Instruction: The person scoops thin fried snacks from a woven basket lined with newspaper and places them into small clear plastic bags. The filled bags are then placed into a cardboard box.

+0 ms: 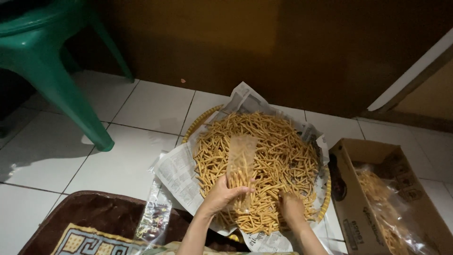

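Observation:
A round woven tray (204, 120) lined with newspaper (178, 172) holds a heap of yellow fried snack sticks (283, 151). My left hand (222, 193) grips a narrow clear plastic bag (239, 165), held upright over the heap and partly filled with sticks. My right hand (291, 208) rests palm down in the sticks at the near right of the heap, fingers buried among them; whether it holds any I cannot tell.
A cardboard box (347, 189) at the right holds filled plastic bags of sticks. A stack of flat clear bags (153, 215) lies on a brown patterned mat (99, 217). A green plastic chair (52, 66) stands at the far left on white tiles, with a dark wall behind.

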